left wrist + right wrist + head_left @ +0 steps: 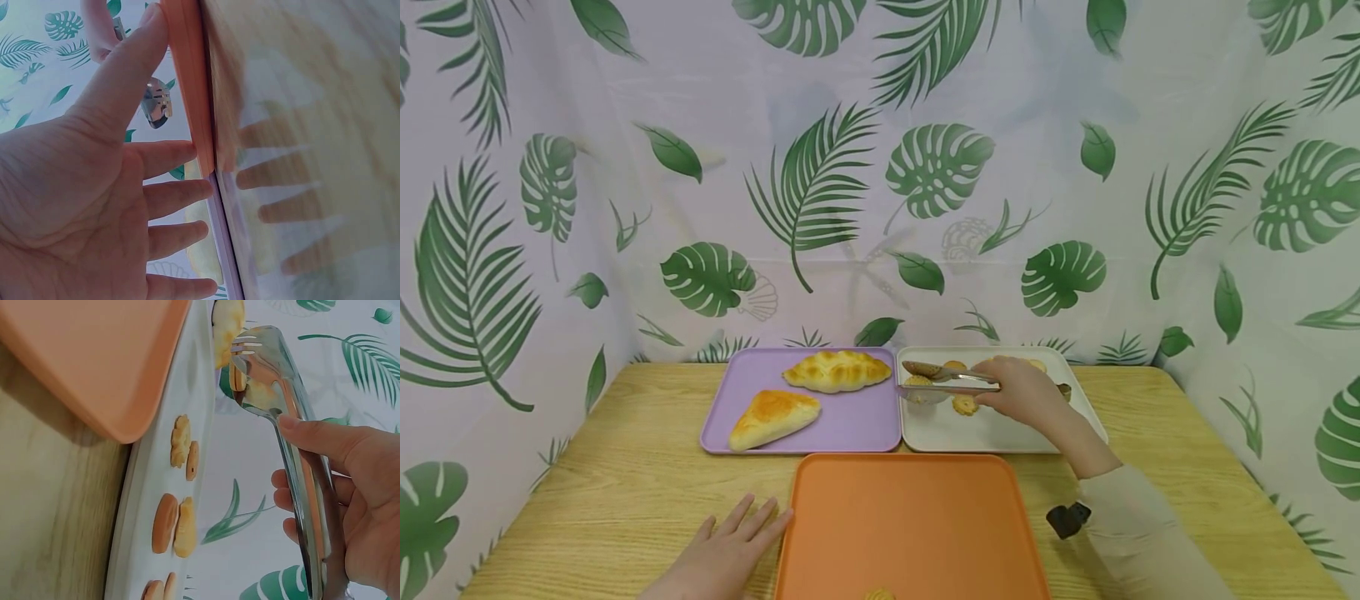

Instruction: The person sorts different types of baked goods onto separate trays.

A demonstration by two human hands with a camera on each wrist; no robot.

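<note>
My right hand (1018, 390) grips a pair of metal tongs (951, 379) above the left part of the white tray (1000, 437). Between the tong ends in the right wrist view a cookie (238, 378) shows; whether they clamp it I cannot tell. Several other cookies (181, 440) lie on that tray, some hidden behind my hand in the head view. My left hand (718, 554), fingers straight and spread, is at the left side of the orange tray (910, 517). Its fingertips touch the rim. One cookie (880, 594) is partly visible at the orange tray's near edge.
A purple tray (850, 429) at the back left bears a braided bread (837, 372) and a triangular bread (773, 418). All the trays stand on a wooden table (625, 483). A leaf-patterned cloth (850, 208) hangs behind and at both sides.
</note>
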